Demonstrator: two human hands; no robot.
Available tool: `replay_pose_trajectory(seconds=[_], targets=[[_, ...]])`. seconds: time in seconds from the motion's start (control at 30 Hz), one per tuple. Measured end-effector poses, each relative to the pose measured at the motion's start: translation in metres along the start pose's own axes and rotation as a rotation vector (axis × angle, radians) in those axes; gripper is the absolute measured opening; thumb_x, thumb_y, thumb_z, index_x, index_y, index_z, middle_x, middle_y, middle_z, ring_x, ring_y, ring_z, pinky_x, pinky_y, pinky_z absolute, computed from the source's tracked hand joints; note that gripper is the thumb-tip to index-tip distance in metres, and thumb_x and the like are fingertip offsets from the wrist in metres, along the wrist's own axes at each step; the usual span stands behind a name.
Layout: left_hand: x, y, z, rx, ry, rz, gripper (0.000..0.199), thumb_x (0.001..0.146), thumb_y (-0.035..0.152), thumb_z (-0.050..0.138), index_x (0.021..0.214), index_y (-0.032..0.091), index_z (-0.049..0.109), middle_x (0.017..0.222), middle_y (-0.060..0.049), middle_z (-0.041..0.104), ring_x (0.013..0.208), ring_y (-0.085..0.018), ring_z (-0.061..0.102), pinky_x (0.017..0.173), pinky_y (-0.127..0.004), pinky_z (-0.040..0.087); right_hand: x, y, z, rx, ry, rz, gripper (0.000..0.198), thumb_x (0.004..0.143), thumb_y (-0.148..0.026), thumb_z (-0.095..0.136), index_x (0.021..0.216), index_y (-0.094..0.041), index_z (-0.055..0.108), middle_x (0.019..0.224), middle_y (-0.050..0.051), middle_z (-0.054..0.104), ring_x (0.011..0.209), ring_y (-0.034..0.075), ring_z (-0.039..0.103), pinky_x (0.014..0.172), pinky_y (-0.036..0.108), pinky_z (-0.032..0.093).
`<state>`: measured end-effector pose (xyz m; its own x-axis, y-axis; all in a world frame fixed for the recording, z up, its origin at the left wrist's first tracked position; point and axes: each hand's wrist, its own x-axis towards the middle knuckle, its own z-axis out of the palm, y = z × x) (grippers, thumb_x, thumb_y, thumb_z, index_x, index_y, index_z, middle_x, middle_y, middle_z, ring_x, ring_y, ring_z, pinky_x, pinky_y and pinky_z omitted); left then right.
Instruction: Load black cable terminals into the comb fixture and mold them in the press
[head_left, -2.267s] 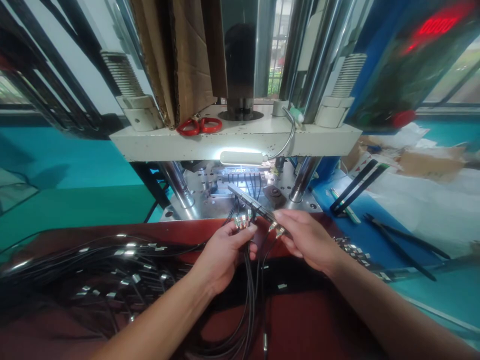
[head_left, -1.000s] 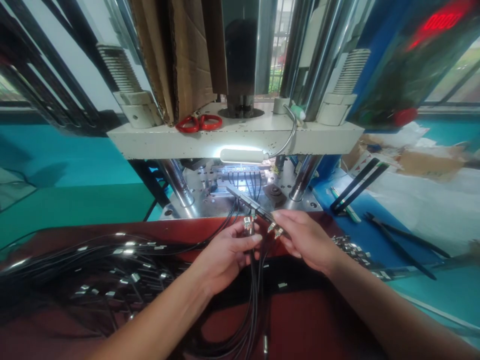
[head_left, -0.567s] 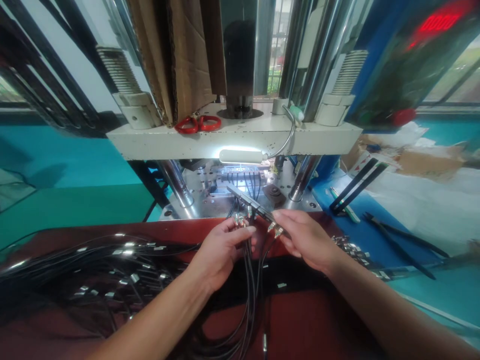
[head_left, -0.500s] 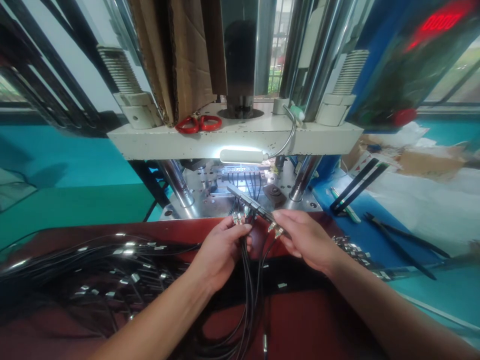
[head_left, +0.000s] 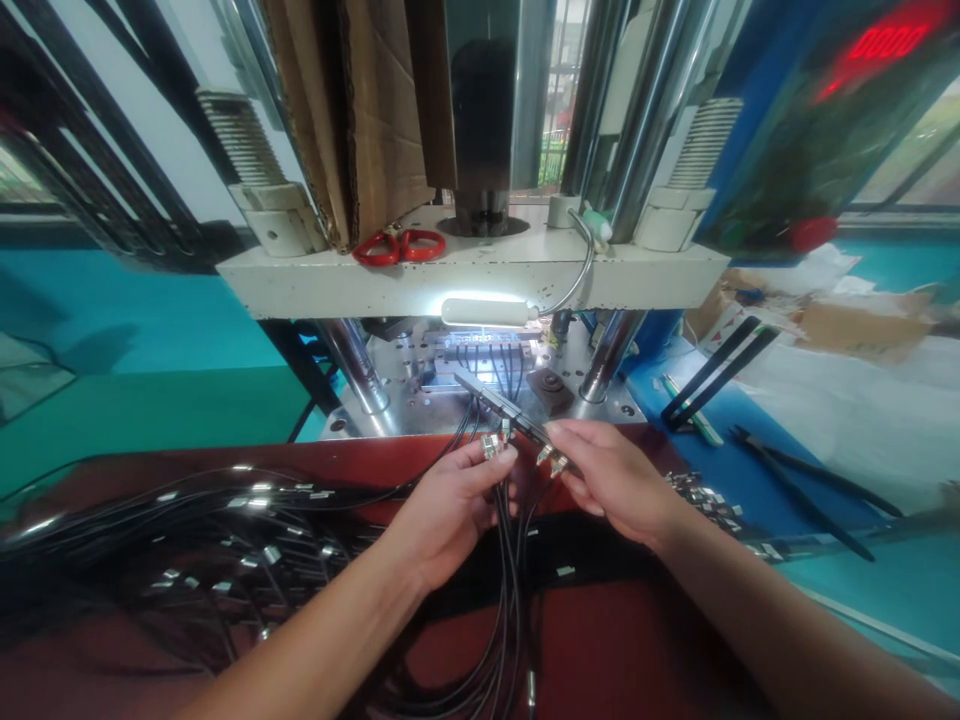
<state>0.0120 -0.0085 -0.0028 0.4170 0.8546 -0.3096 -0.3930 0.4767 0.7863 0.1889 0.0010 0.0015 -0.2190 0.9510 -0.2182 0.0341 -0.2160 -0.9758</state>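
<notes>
My left hand is closed round a bunch of black cables, whose shiny metal connectors stick up above the thumb and forefinger. My right hand pinches the near end of a long, narrow metal bar, which slants up and to the left, toward the press. A couple of metal connectors sit along the bar beside my right fingertips, with a cable hanging below. The left hand's connectors are close against the bar's underside; whether they touch it I cannot tell.
Ahead stands a press with a pale crossbeam, a lit lamp and red-handled scissors. Under it, more cables lie in a lit mould. Many cables with connectors cover the left of the red table. Pliers lie at right.
My left hand has moved slightly right and up with its cables, bringing their connectors nearer the bar. The right hand and the bar have stayed nearly still.
</notes>
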Motion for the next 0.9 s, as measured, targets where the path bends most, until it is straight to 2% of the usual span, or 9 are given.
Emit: replay_pose_trajectory(seconds=[0.13, 0.33, 0.4, 0.5, 0.6, 0.77, 0.9], targets=[[0.0005, -0.001, 0.0017, -0.021, 0.031, 0.028, 0.017, 0.078, 0.025, 0.069, 0.089, 0.015, 0.061, 0.077, 0.0, 0.053, 0.062, -0.007, 0.048, 0.055, -0.02, 0.039, 0.0003, -0.0005, 0.0, 0.003, 0.007, 0.006, 0.03, 0.088, -0.047, 0.049, 0.077, -0.02, 0.053, 0.047, -0.009, 0.028, 0.038, 0.006, 0.023, 0.031, 0.018, 0.018], [0.0007, -0.0043, 0.0, 0.007, 0.113, 0.07, 0.021, 0.078, 0.03, 0.07, 0.074, 0.014, 0.057, 0.055, 0.006, 0.037, 0.049, -0.005, 0.032, 0.043, -0.017, 0.027, -0.0002, -0.0021, 0.0017, -0.009, 0.02, 0.018, 0.032, 0.088, -0.048, 0.05, 0.074, -0.019, 0.05, 0.046, -0.009, 0.029, 0.036, 0.005, 0.024, 0.03, 0.018, 0.018], [0.0, -0.0041, -0.0005, 0.012, 0.093, 0.064, 0.02, 0.079, 0.031, 0.069, 0.076, 0.014, 0.057, 0.057, 0.005, 0.039, 0.05, -0.005, 0.034, 0.045, -0.018, 0.03, 0.0, -0.0019, 0.002, -0.009, 0.012, 0.017, 0.032, 0.089, -0.048, 0.049, 0.073, -0.019, 0.05, 0.045, -0.009, 0.028, 0.036, 0.005, 0.024, 0.03, 0.018, 0.018], [-0.001, -0.0029, -0.0002, -0.009, 0.022, 0.014, 0.018, 0.08, 0.029, 0.068, 0.087, 0.015, 0.06, 0.069, 0.002, 0.048, 0.061, -0.007, 0.045, 0.055, -0.019, 0.038, 0.0009, -0.0013, 0.0015, -0.001, 0.0, 0.016, 0.031, 0.089, -0.047, 0.049, 0.075, -0.019, 0.05, 0.045, -0.009, 0.028, 0.037, 0.006, 0.024, 0.03, 0.018, 0.018], [-0.0008, -0.0026, 0.0004, -0.015, 0.022, -0.003, 0.02, 0.079, 0.027, 0.067, 0.093, 0.015, 0.061, 0.079, 0.0, 0.052, 0.066, -0.008, 0.049, 0.059, -0.021, 0.041, 0.0016, -0.0009, 0.0006, -0.009, 0.01, 0.01, 0.031, 0.089, -0.047, 0.049, 0.075, -0.019, 0.051, 0.046, -0.009, 0.029, 0.037, 0.006, 0.024, 0.03, 0.018, 0.018], [-0.0001, -0.0047, 0.0021, -0.028, 0.046, 0.078, 0.014, 0.077, 0.022, 0.069, 0.085, 0.014, 0.06, 0.074, 0.001, 0.051, 0.062, -0.007, 0.047, 0.052, -0.02, 0.037, 0.0015, 0.0, 0.0002, -0.007, 0.006, 0.007, 0.03, 0.089, -0.047, 0.049, 0.076, -0.019, 0.052, 0.047, -0.008, 0.03, 0.037, 0.006, 0.025, 0.03, 0.018, 0.018], [-0.0011, -0.0062, 0.0028, -0.011, 0.094, 0.091, 0.014, 0.076, 0.022, 0.07, 0.08, 0.015, 0.059, 0.065, 0.003, 0.047, 0.055, -0.007, 0.043, 0.048, -0.02, 0.034, 0.002, 0.0017, 0.0004, -0.002, 0.0, 0.006, 0.031, 0.089, -0.048, 0.049, 0.076, -0.019, 0.053, 0.047, -0.009, 0.029, 0.038, 0.006, 0.024, 0.03, 0.018, 0.018]])
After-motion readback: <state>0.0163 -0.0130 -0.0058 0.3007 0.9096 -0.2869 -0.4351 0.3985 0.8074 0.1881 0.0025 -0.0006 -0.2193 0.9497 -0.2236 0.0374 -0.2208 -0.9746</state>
